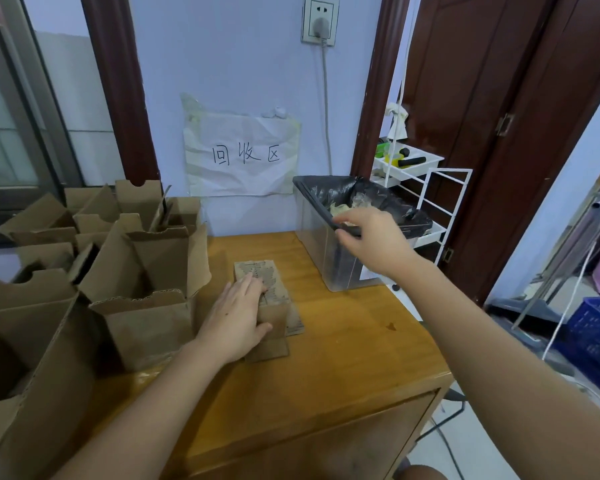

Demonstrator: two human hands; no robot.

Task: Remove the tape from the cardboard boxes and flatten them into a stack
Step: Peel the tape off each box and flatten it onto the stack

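A small brown cardboard box (274,303) lies on the wooden table (343,341), its top showing torn tape marks. My left hand (238,318) rests on top of it, fingers spread over the top and thumb against its near side. My right hand (371,233) hovers over the front rim of a clear bin (326,258) lined with a black bag; its fingers hang loosely curved, and I cannot tell whether they hold anything. Crumpled tape (357,200) lies inside the bin.
Several open cardboard boxes (146,271) crowd the table's left side. A paper sign (243,154) is taped to the wall behind. A white wire rack (426,188) stands right of the bin, and a blue crate (596,327) sits on the floor.
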